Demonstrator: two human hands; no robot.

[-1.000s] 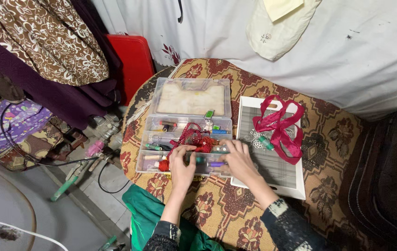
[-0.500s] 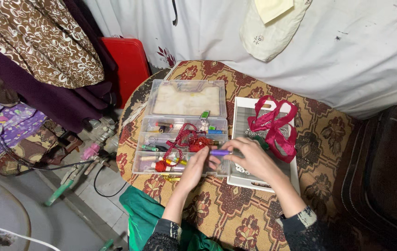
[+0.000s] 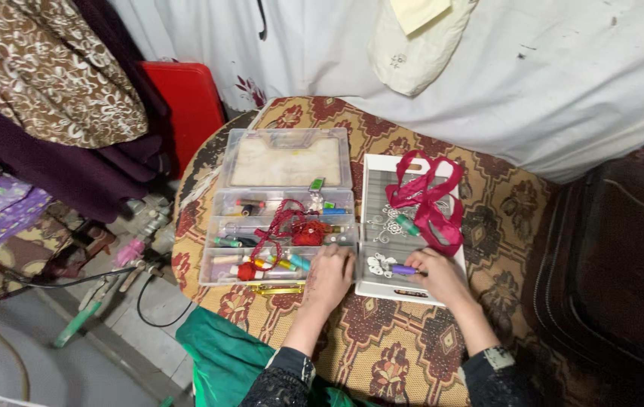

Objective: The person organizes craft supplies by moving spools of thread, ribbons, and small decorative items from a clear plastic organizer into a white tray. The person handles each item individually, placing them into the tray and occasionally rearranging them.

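We look down on a small round bench [image 3: 412,354] covered with a brown and cream patterned cloth. On it stands a clear plastic organiser box [image 3: 280,218] with its lid [image 3: 286,160] laid open at the far side; its compartments hold thread spools, small coloured bits and a tangle of red cord [image 3: 292,226]. Just beside it on the right lies a white tray [image 3: 373,181] with grey stripes, and a dark red ribbon [image 3: 427,197] loops across its far half.

Our left hand [image 3: 329,273] rests on the near right corner of the box, fingers curled down onto its edge; we cannot tell whether it grips anything. Our right hand [image 3: 437,273] lies on the near end of the tray, and its fingertips pinch a small purple spool [image 3: 403,269], which sits on the tray close to some white beaded pieces [image 3: 379,264].

Behind the bench hangs a white sheet [image 3: 533,68] with a pale cushion-like piece [image 3: 412,45] against it. A red container [image 3: 186,102] stands at the far left, brown patterned fabric [image 3: 50,68] and dark purple cloth [image 3: 73,173] drape beside it, green cloth [image 3: 224,358] lies over our lap, and a dark seat [image 3: 616,264] sits to the right.
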